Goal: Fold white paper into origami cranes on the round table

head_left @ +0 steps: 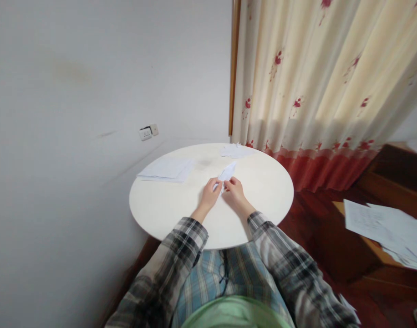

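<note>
Table point(170, 209) with wall point(75, 136) at left
On it, paper stack point(165, 168) left; folded paper point(227, 171) right of that; paper scraps point(233, 151) behind.

Open tabletop point(268, 193) rightward, seemingly flat papers point(165, 168) left

The folded paper point(228, 171) is white with a faint bluish cast, as are the paper stack point(165, 167) at left and the far scraps point(235, 151). The table point(263, 191) is a warmer, plain off-white; the wall point(75, 95) is pale grey. Black, grey and white plaid covers the sleeves point(287, 250); the trousers point(203, 273) are blue plaid with pale lines, the near cloth point(234, 314) light green. At far right, the cream curtain point(307, 77) bears red floral motifs above a red lower band point(326, 171). The floor point(307, 214) is dark reddish brown.
</note>
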Demonstrator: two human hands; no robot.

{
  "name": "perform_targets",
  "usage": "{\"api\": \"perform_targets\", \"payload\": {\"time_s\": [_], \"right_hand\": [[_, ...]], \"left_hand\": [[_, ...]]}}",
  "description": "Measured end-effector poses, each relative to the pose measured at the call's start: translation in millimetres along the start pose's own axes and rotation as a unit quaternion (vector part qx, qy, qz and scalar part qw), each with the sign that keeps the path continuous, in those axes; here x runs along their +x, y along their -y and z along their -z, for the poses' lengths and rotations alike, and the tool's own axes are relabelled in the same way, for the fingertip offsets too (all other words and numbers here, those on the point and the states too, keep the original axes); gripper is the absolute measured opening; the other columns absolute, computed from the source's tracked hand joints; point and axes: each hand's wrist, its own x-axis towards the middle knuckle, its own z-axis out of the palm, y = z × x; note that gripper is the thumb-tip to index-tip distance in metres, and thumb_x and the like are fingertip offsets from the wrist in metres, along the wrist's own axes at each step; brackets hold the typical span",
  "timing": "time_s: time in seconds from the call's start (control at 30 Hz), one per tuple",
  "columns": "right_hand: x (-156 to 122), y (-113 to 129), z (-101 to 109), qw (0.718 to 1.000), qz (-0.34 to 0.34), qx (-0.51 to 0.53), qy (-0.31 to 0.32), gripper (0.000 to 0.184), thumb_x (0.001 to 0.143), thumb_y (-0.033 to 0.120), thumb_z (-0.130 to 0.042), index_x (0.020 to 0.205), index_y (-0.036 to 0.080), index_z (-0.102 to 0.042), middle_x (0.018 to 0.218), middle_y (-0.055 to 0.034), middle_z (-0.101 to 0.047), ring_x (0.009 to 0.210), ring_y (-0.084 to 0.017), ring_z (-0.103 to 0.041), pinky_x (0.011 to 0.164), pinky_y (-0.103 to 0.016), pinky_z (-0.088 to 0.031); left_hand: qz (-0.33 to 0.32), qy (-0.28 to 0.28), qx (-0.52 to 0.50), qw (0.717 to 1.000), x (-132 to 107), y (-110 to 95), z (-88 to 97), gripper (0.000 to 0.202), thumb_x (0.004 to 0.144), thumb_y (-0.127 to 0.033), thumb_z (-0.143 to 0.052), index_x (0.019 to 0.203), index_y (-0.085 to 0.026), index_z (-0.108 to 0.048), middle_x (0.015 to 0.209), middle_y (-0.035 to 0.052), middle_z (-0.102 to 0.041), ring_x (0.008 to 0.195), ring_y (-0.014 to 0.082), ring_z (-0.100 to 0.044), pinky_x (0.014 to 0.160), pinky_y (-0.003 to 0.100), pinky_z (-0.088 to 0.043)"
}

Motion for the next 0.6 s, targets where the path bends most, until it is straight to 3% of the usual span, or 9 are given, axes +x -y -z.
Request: {"api": "perform_targets", "payload": {"time_s": [0.07,0.2,0.33,0.47,0.6], "right_hand": [[1.2,-2.0,-0.1,1.0,0.001,-0.011,0.002,0.007,0.063,0.022,-0.051,0.058,0.019,-0.047,0.051,0.0041,-0.05,0.049,-0.01,-0.047,0.05,-0.022,-0.037],[1.3,-5.8,-0.5,1.0,0.013,-0.018,0.015,0.009,0.063,0.025,-0.052,0.059,0.018,-0.049,0.052,0.0037,-0.051,0.05,-0.01,-0.047,0.051,-0.023,-0.036],[0.5,-6.1,2.0,0.999,0.028,-0.007,0.015,0.012,0.063,0.028,-0.053,0.057,0.018,-0.049,0.051,0.0043,-0.049,0.051,-0.01,-0.045,0.051,-0.022,-0.034],[-0.3,-1.4,5.3,0.999,0.041,0.013,-0.002,0.015,0.059,0.028,-0.057,0.053,0.017,-0.05,0.05,0.0051,-0.047,0.05,-0.008,-0.04,0.051,-0.022,-0.031],[-1.6,1.1,3.8,0.993,0.021,0.119,0.006,0.012,0.057,0.027,-0.059,0.057,0.016,-0.053,0.052,0.0054,-0.049,0.05,-0.008,-0.04,0.051,-0.021,-0.032]], "left_hand": [[0.043,-0.014,-0.028,0.999,0.5,0.2,-0.1,0.009,0.078,-0.022,-0.049,0.085,-0.018,-0.053,0.086,0.0026,-0.058,0.086,0.015,-0.055,0.081,0.028,-0.041],[0.145,-0.034,-0.123,0.981,2.1,3.7,-0.8,0.04,0.071,-0.023,-0.059,0.109,-0.019,-0.044,0.081,0.0022,-0.061,0.074,0.0145,-0.059,0.069,0.027,-0.044],[0.221,-0.018,-0.232,0.947,3.8,4.5,0.5,0.037,0.063,-0.029,-0.067,0.094,-0.015,-0.052,0.08,0.0047,-0.064,0.068,0.0147,-0.059,0.065,0.026,-0.044],[0.243,0.044,-0.294,0.923,3.1,-1.0,4.7,0.035,0.058,-0.034,-0.071,0.08,-0.011,-0.058,0.077,0.0054,-0.065,0.067,0.0139,-0.058,0.064,0.025,-0.043],[0.271,0.135,-0.303,0.904,1.7,-2.8,5.0,0.04,0.059,-0.036,-0.071,0.086,-0.009,-0.062,0.073,0.0055,-0.065,0.063,0.0138,-0.057,0.06,0.024,-0.041]]}}
